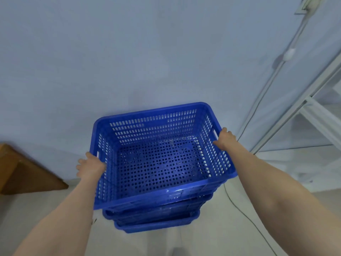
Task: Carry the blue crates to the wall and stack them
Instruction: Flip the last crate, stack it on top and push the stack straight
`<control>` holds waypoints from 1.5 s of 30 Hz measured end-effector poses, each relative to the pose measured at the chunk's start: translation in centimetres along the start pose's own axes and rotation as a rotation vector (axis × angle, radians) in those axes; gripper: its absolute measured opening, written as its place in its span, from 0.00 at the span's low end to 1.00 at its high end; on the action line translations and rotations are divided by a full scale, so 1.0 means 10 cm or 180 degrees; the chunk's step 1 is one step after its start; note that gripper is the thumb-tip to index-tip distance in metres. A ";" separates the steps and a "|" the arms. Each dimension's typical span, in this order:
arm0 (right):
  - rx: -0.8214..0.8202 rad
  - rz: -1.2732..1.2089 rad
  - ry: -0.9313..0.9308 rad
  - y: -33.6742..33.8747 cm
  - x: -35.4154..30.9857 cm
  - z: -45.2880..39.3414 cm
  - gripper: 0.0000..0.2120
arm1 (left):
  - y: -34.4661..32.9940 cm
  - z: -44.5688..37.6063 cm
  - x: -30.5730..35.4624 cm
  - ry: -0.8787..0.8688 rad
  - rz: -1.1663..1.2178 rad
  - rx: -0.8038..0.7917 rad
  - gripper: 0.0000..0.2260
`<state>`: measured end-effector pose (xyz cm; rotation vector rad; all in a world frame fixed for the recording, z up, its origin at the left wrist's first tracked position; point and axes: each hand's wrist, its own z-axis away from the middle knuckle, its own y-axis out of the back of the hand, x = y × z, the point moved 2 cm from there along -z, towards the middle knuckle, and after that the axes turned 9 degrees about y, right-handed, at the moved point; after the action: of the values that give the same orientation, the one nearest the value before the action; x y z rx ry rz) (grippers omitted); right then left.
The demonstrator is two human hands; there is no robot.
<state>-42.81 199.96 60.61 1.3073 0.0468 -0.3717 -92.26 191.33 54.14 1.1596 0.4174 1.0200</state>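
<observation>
- Top crate: bright blue plastic, rectangular, rounded corners, thick rolled rim. Slotted walls, round-hole perforated floor, handle cutouts in the short sides. Empty.
- Sits above a stack of crates; rims of at least two more blue ones visible beneath, offset toward the viewer. Cannot tell whether fully seated or held just above.
- Stack stands on pale floor, close against the wall.
- Left hand on the left short side at the handle cutout: fingers curled around the rim, gripping it.
- Right hand on the right short side at the opposite cutout: fingers wrapped over the rim, closed on it.
- Both forearms bare, extended forward.
- Wall: smooth, matte, pale blue-grey.
- Thin dark cable trailing across the floor just right of the stack; pale cord with an inline switch running up the wall.
- White metal shelf frame to the right, well apart from the crates.
- Brown wooden piece at left edge, near the wall.
</observation>
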 end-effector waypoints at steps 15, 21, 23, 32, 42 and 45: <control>0.0268 -0.0793 -0.0228 -0.27 0.23 -0.56 0.14 | 0.01 -0.64 -0.05 0.0051 0.0977 0.0018 0.12; 0.0307 -0.0865 -0.0260 -0.39 0.21 -0.56 0.12 | -0.06 -0.81 -0.15 0.0026 0.1050 -0.0143 0.12; 0.0225 -0.0793 -0.0218 -0.37 0.18 -0.62 0.12 | -0.06 -0.81 -0.14 0.0002 0.1006 -0.0077 0.13; -0.0153 -0.0333 -0.0208 -0.40 0.12 -0.62 0.22 | -0.03 -0.82 -0.03 -0.0076 0.0703 -0.0028 0.13; -0.0136 -0.0808 -0.0347 -0.51 0.46 0.40 0.20 | 0.06 -0.38 -0.57 -0.0153 0.0514 -0.0205 0.17; -0.0097 -0.0981 -0.0440 -0.62 0.59 0.65 0.19 | 0.07 -0.10 -0.75 -0.0117 0.0734 -0.0350 0.18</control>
<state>-40.18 191.10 55.16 1.2427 0.1380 -0.7208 -97.19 185.66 52.77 1.1432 0.1983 1.2044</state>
